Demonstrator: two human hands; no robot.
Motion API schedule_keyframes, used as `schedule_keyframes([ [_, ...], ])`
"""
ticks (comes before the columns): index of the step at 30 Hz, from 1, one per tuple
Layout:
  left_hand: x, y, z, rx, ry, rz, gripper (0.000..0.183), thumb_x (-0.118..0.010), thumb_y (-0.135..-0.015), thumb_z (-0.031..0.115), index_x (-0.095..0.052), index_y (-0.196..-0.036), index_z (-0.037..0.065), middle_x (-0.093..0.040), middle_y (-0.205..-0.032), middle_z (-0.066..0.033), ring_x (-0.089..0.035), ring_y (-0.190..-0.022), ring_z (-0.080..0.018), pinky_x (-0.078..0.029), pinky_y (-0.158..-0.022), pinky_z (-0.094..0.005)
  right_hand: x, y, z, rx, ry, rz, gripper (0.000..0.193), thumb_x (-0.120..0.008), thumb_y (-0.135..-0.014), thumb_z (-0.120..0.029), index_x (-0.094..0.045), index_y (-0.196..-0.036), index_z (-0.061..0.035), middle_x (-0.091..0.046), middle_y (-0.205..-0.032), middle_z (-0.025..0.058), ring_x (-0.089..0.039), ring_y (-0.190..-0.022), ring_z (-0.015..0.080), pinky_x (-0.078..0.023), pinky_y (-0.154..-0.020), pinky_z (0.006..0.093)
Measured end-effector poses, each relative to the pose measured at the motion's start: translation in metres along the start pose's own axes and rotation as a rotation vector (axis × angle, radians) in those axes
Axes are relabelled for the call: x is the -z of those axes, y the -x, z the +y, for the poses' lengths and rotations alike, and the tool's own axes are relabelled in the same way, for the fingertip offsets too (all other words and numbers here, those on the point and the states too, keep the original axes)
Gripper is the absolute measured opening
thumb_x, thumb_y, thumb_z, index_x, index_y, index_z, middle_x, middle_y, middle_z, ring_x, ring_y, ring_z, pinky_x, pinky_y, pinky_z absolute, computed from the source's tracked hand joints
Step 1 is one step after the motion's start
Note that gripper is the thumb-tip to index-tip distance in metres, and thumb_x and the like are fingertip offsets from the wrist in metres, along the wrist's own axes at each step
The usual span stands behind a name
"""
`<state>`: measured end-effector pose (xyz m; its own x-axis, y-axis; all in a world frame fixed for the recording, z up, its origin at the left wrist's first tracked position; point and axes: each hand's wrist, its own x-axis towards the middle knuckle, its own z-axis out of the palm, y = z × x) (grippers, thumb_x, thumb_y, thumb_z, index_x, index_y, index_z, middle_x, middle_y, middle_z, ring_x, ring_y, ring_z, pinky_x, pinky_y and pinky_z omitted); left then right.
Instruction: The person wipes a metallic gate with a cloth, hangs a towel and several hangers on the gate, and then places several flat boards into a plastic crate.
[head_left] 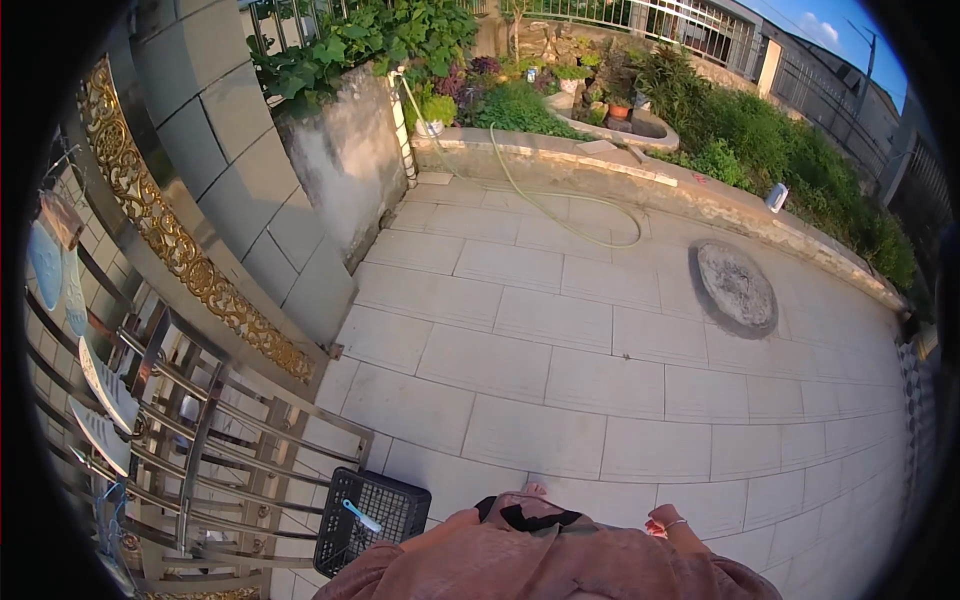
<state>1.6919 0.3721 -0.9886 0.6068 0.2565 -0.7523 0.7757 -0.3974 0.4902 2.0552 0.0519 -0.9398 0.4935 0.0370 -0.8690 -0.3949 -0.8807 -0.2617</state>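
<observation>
My left hand point(468, 517) is low in front of my brown top, beside a dark patch of cloth or some black thing; its fingers are hidden. To the left of it, a black plastic basket point(403, 497) rests on the paving. A small light-blue brush point(362, 515) lies inside the basket. My right hand point(664, 516), with a band round the wrist, is held out at my right side with its fingers curled. Something small, red and white, shows at these fingers, too small to name.
A metal gate point(200, 455) with gold scrollwork stands at left, pale shoes point(108, 385) and blue items hung on it. Ahead, a hose point(560, 220) loops over the tiles, a round stone slab point(737, 288) lies at right, and a low wall point(640, 172) edges the planted bed.
</observation>
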Motion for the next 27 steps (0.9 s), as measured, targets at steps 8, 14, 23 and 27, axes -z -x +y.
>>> schedule_keyframes([
  [8,0.134,-0.121,0.044,0.093,0.261,0.280,0.024,-0.046,-0.069,0.017,-0.060,-0.081,0.003,-0.059,-0.085,-0.0171,-0.056,-0.082,-0.0315,-0.044,-0.068,-0.0401,-0.020,-0.045,-0.423,0.624,0.203,-0.025,0.020,-0.044,-0.078,-0.017,-0.055,-0.086,-0.0018,-0.058,-0.062,0.0073,-0.055,-0.049,0.0133,-0.042,-0.039,0.0258],
  [14,0.237,-0.257,-0.004,0.172,0.147,-0.015,0.018,-0.053,-0.062,0.012,-0.062,-0.075,0.003,-0.059,-0.075,-0.0165,-0.058,-0.069,-0.0283,-0.046,-0.059,-0.0361,-0.073,-0.077,-0.563,0.567,0.278,-0.348,0.023,-0.048,-0.080,-0.022,-0.054,-0.092,-0.0036,-0.060,-0.072,0.0064,-0.057,-0.060,0.0133,-0.046,-0.049,0.0264],
  [23,0.535,-0.371,0.123,0.091,0.326,-0.022,0.030,-0.047,-0.073,0.029,-0.061,-0.076,0.003,-0.059,-0.069,-0.0136,-0.058,-0.064,-0.0241,-0.048,-0.050,-0.0369,0.042,-0.185,-0.649,0.127,0.188,-0.147,0.015,-0.043,-0.079,-0.011,-0.054,-0.072,-0.0040,-0.060,-0.068,0.0087,-0.056,-0.050,0.0151,-0.044,-0.038,0.0300],
  [27,0.607,-0.417,0.176,0.014,0.197,-0.134,0.034,-0.049,-0.073,0.032,-0.062,-0.086,0.003,-0.060,-0.075,-0.0130,-0.057,-0.070,-0.0259,-0.047,-0.061,-0.0420,0.089,-0.261,-0.721,0.027,0.330,-0.099,0.020,-0.043,-0.081,-0.013,-0.057,-0.073,-0.0008,-0.060,-0.066,0.0099,-0.057,-0.050,0.0169,-0.045,-0.041,0.0315],
])
